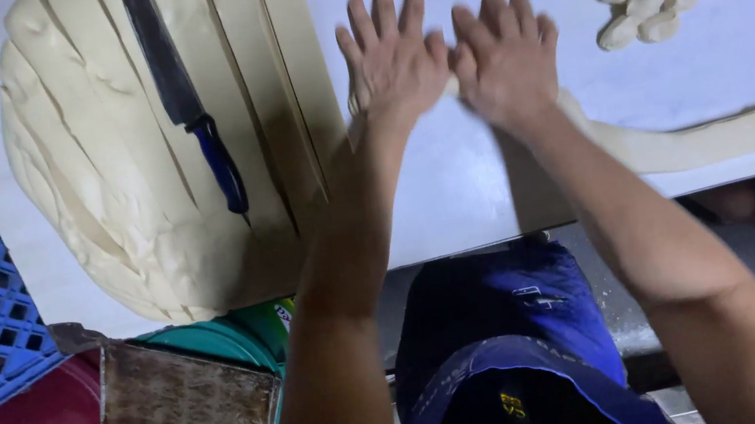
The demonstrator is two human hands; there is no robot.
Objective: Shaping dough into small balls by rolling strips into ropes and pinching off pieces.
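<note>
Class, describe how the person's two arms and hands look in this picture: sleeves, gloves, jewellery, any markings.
Both forearms are bare to the frame's lower edge; no sleeve shows. The left hand and the right hand wear no gloves, and no ring, watch or bracelet is visible. The fingers are blurred, so fine marks cannot be told. Below the arms a dark blue apron shows.

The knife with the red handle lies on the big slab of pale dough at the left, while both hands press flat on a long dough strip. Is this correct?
Not quite: the handle is blue, not red. The head view shows the dark-bladed knife lying on the big slab of pale dough, while the left hand and right hand press flat on the long dough strip.
</note>
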